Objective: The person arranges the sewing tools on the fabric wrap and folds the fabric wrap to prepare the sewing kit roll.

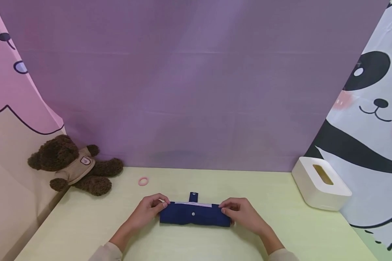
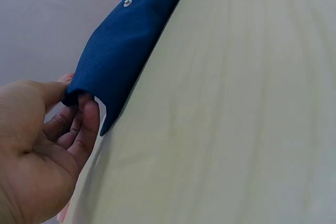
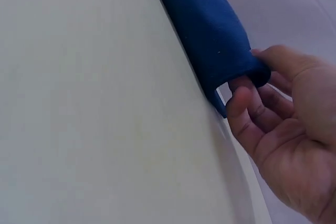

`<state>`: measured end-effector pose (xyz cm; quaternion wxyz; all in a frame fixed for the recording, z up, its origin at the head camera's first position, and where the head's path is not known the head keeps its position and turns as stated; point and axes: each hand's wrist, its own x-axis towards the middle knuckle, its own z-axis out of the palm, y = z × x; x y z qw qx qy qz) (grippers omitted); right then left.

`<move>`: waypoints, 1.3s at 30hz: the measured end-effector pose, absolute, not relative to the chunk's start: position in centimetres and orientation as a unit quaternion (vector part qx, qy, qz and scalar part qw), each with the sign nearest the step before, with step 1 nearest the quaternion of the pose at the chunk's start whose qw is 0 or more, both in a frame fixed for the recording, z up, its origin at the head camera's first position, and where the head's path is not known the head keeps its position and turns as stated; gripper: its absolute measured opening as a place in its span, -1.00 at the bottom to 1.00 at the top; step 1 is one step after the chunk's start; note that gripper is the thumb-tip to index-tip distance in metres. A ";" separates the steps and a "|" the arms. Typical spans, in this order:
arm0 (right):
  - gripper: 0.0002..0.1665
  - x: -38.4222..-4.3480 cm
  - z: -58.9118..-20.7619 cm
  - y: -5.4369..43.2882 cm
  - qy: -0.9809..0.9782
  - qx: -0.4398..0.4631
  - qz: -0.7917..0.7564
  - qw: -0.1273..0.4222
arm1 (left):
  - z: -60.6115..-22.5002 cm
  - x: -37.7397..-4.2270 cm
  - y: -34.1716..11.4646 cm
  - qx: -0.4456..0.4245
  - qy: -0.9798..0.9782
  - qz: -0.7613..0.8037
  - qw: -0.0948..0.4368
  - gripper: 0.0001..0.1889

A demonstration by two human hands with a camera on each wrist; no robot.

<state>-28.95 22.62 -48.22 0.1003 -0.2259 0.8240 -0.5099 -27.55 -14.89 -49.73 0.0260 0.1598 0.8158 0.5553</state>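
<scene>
A navy blue fabric piece (image 1: 205,216), folded into a long flat roll, lies crosswise on the table near its front. One metal snap shows on its front. A short tab (image 1: 194,197) with another snap sticks out behind it, and a pale strip of lining (image 1: 196,204) shows along the back edge. My left hand (image 1: 149,210) pinches the left end; in the left wrist view its fingers (image 2: 90,124) reach into the open fold. The right hand (image 1: 243,214) pinches the opposite end, with fingers (image 3: 240,103) inside the fold and the thumb on the outside.
A pink ring-shaped band (image 1: 143,181) lies behind the left hand. At the back left a brown teddy bear (image 1: 81,166) in a beige shirt leans on its side. A white tissue box (image 1: 323,185) stands at the right edge of the pale table (image 1: 281,195).
</scene>
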 end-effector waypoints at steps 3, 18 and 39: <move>-0.78 -29.5 -48.2 22.3 0.835 -0.212 -0.500 0.091 | -49.9 -27.7 -15.0 0.154 0.826 0.542 0.030 -0.89; -0.92 -30.9 -49.1 21.1 0.883 -0.170 -0.437 0.010 | -49.4 -26.5 -12.5 0.196 0.897 0.388 -0.084 -0.79; -0.80 -29.4 -44.3 19.9 0.853 -0.198 -0.481 -0.045 | -49.9 -26.3 -12.0 0.235 0.896 0.370 -0.066 -0.60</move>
